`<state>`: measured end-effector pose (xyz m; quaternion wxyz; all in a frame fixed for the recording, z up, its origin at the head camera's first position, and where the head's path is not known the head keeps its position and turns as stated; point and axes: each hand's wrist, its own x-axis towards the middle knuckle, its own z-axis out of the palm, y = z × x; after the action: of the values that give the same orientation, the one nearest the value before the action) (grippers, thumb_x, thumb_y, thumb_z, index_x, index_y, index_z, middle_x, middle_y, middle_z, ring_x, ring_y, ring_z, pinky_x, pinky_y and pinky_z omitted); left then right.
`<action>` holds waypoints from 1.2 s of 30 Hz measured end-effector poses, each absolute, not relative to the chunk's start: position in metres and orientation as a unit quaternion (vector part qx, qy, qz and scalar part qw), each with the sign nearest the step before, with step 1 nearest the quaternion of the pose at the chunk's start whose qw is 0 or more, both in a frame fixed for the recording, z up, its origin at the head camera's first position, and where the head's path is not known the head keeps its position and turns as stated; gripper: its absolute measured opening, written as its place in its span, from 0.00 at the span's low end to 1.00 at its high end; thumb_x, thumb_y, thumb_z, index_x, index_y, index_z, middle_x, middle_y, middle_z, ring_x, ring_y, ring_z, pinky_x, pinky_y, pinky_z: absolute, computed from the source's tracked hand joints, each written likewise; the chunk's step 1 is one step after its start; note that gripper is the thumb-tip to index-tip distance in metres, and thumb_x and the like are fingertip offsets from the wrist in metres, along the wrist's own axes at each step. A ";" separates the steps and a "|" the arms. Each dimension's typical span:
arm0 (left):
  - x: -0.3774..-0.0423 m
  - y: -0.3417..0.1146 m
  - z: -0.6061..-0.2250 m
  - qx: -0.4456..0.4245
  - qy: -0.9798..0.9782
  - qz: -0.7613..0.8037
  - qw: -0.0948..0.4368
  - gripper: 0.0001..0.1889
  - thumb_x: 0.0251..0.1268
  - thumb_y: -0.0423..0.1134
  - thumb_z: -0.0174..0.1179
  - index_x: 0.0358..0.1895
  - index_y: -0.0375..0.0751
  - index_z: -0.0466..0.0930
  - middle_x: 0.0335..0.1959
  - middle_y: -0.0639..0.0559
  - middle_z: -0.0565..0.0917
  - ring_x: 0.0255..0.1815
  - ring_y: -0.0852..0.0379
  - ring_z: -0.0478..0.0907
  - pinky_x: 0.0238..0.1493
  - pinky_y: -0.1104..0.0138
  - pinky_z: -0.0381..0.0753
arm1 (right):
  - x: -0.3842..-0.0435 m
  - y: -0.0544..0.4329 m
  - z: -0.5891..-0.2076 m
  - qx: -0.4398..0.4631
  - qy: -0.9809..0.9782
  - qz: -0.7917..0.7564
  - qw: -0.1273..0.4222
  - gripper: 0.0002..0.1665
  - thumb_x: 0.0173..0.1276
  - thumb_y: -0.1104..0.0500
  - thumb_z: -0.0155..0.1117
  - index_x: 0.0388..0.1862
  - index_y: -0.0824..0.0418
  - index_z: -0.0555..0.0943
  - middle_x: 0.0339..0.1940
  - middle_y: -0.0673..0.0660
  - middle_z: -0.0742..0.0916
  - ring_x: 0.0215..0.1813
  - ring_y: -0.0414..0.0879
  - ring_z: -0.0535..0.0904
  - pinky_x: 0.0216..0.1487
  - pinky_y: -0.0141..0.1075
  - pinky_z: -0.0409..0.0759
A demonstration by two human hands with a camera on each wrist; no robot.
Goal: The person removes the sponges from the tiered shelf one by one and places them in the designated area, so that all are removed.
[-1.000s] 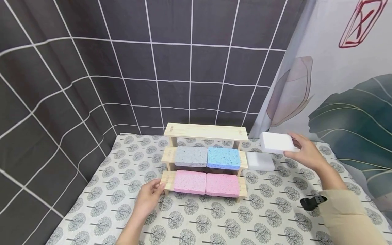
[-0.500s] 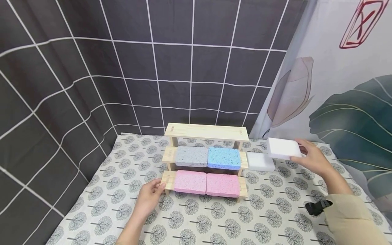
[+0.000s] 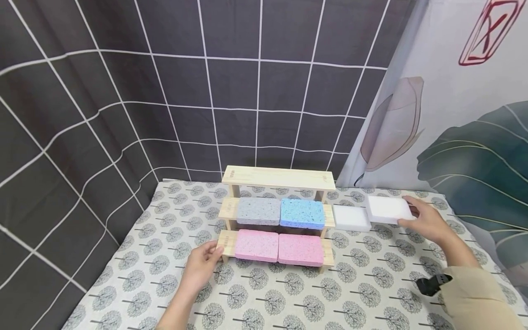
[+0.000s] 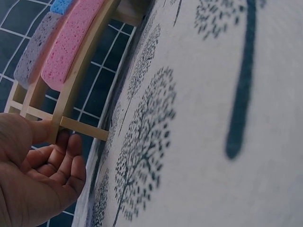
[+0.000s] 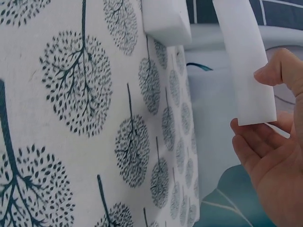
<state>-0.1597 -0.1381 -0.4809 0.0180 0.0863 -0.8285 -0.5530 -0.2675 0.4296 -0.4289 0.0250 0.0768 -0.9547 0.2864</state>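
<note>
My left hand [image 3: 201, 265] pinches the left end of the bottom board of a three-step wooden rack [image 3: 226, 242]; in the left wrist view the thumb [image 4: 40, 130] lies on top and the fingers curl below. Two pink sponges [image 3: 256, 245] lie side by side on that bottom step. On the middle step are a grey sponge [image 3: 258, 211] and a blue sponge [image 3: 302, 213]. Over at the right, my right hand [image 3: 426, 220] grips a white sponge block [image 3: 388, 208] by its right end, held above the cloth. Another white sponge block [image 3: 351, 218] lies flat beside the rack.
The rack's top board [image 3: 278, 177] carries nothing. A tree-print cloth [image 3: 264, 298] covers the table. Behind hangs a dark grid-patterned curtain [image 3: 231, 82], with a pale leaf-print curtain [image 3: 445, 105] at the right. A black strap [image 3: 431, 284] shows at the right sleeve.
My right hand has moved rightward and down, bringing the held white sponge block from above the other block to its right side. The left hand stays on the rack.
</note>
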 end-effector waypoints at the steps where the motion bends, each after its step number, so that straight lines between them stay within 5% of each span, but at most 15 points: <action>1: -0.160 -0.138 -0.481 0.087 -0.828 -0.553 0.018 0.22 0.73 0.35 0.60 0.61 0.21 0.74 0.38 0.44 0.85 0.39 0.51 0.86 0.41 0.66 0.87 | -0.267 0.431 -0.430 0.075 -0.955 0.286 0.021 0.53 0.65 0.62 0.71 0.74 0.85 0.50 0.64 0.88 0.66 0.62 0.83 0.67 0.59 0.70 0.71; 16: -0.160 -0.139 -0.482 0.083 -0.827 -0.556 0.017 0.21 0.73 0.34 0.59 0.61 0.21 0.75 0.38 0.44 0.85 0.39 0.52 0.85 0.41 0.67 0.87 | -0.267 0.450 -0.446 0.075 -0.958 0.277 -0.009 0.54 0.61 0.64 0.74 0.72 0.87 0.50 0.62 0.89 0.67 0.60 0.82 0.69 0.55 0.64 0.77; 36: -0.160 -0.138 -0.480 0.082 -0.821 -0.564 0.019 0.21 0.72 0.34 0.60 0.60 0.20 0.75 0.38 0.44 0.85 0.38 0.52 0.85 0.40 0.68 0.86 | -0.274 0.452 -0.463 0.057 -0.964 0.254 -0.042 0.54 0.61 0.66 0.70 0.70 0.90 0.47 0.64 0.92 0.60 0.62 0.85 0.63 0.61 0.71 0.68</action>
<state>-0.1600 -0.1379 -0.4801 0.0195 0.0821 -0.8214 -0.5640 -0.2735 0.4516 -0.4627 -0.0418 0.0570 -0.9645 0.2545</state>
